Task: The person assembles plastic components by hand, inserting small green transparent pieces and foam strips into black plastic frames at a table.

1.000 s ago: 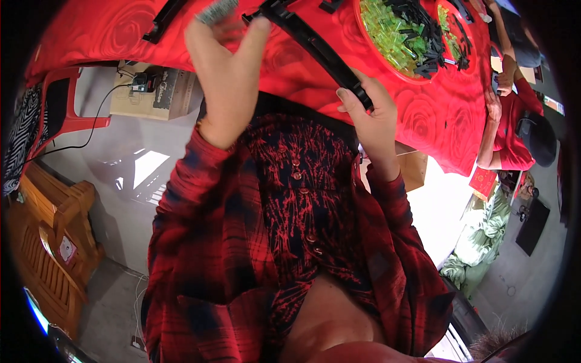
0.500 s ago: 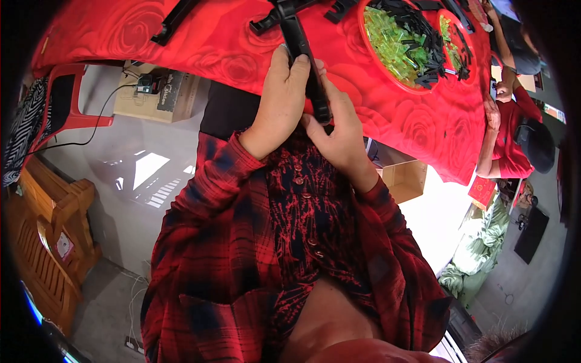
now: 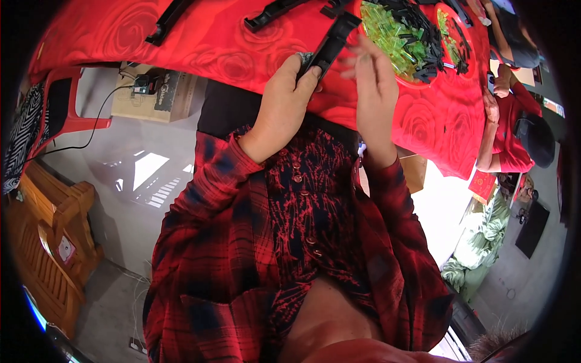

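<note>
Left hand [image 3: 283, 97] clamped around long black plastic bar [image 3: 330, 43] over red rose-patterned tablecloth [image 3: 218, 42]. Right hand [image 3: 372, 85] open, fingers spread beside bar, touching unclear.

Matt black plastic bar [image 3: 331, 41]; glossy red tablecloth [image 3: 230, 42].

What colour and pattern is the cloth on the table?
The tablecloth is bright red with a rose pattern, as the head view shows; the left hand holds a long black plastic part above it.

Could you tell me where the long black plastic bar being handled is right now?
In the head view, upper middle: the black bar is gripped by the left hand over the red tablecloth, left of the green pieces.
</note>
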Demonstrator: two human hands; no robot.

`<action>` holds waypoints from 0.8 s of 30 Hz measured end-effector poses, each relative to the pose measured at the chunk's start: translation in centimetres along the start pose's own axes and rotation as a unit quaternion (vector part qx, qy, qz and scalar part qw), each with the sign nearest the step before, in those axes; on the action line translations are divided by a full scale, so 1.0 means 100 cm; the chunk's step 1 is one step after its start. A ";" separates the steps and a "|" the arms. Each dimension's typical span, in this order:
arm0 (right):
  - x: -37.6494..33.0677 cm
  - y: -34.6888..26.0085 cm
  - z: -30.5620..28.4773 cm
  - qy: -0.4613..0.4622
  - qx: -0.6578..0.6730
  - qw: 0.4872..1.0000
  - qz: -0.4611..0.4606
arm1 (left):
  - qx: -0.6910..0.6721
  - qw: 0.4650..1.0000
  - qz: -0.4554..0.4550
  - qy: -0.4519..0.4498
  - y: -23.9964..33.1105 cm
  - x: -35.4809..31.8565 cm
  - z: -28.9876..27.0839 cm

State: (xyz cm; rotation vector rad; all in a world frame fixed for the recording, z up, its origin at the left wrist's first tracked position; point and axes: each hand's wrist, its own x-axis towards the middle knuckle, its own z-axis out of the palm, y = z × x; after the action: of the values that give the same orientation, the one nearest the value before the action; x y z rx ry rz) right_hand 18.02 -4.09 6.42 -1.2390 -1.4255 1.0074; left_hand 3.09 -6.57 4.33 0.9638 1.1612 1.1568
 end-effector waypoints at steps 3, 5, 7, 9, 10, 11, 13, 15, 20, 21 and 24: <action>0.027 0.002 0.002 0.023 0.012 0.997 -0.078 | 0.022 0.999 0.039 -0.025 -0.003 -0.002 0.003; 0.038 -0.005 0.015 0.004 0.250 0.968 -0.022 | 0.042 0.999 0.018 -0.021 -0.002 -0.004 0.004; 0.042 -0.021 0.026 0.007 0.304 0.952 0.018 | 0.051 0.999 0.014 -0.014 0.000 -0.005 0.005; 0.042 -0.024 0.031 0.010 0.357 0.932 0.058 | 0.058 0.998 0.011 -0.007 0.003 -0.005 0.005; 0.043 -0.022 0.031 0.002 0.353 0.934 0.049 | 0.049 0.999 0.017 0.002 0.004 -0.005 0.005; 0.044 -0.020 0.031 -0.006 0.349 0.936 0.040 | 0.039 0.999 0.022 0.012 0.006 -0.005 0.005; 0.042 -0.019 0.031 0.002 0.336 0.941 0.032 | 0.039 0.999 0.014 0.007 0.009 -0.004 0.004; 0.046 -0.007 0.034 0.009 0.321 0.947 0.025 | 0.039 0.999 0.004 0.004 0.008 -0.004 0.002; 0.056 0.022 0.039 -0.157 0.592 0.774 -0.162 | 0.027 1.000 0.003 0.000 0.004 -0.004 -0.001; 0.056 0.024 0.038 -0.156 0.592 0.774 -0.162 | 0.027 1.000 0.002 -0.001 0.003 -0.003 -0.001; 0.048 0.018 0.032 -0.147 0.605 0.765 -0.166 | 0.057 0.998 0.019 -0.007 0.001 0.002 -0.002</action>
State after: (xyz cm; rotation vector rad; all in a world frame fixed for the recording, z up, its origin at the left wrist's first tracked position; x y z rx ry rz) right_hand 15.11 0.92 4.66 0.1352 -0.7978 1.5040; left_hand 2.88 -6.37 4.37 1.0836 1.2114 1.1223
